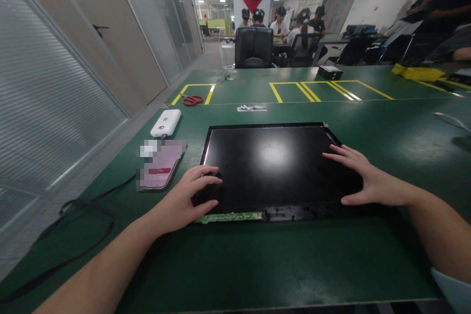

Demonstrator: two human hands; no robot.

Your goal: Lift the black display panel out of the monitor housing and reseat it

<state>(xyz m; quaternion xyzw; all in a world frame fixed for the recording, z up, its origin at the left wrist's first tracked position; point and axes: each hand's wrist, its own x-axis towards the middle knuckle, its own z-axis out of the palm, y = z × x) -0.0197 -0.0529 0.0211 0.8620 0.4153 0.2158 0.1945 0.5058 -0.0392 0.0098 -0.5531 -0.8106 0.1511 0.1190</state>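
Observation:
A black flat display panel (272, 171) lies on the green table (279, 260), a bright reflection on its screen. Along its near edge, toward the left, runs a narrow green circuit board (231, 217). My left hand (196, 191) rests at the panel's left side with fingers apart, its thumb close to the circuit board's left end. At the right side of the panel is my right hand (353, 174), fingers spread over the screen's edge. Neither hand is wrapped round anything.
Left of the panel are a phone (164, 164), a white power bank (166, 123) and a black cable (91, 201). Red-handled scissors (193, 100), small white pieces (251, 108) and a black box (330, 72) lie beyond. People sit in the background.

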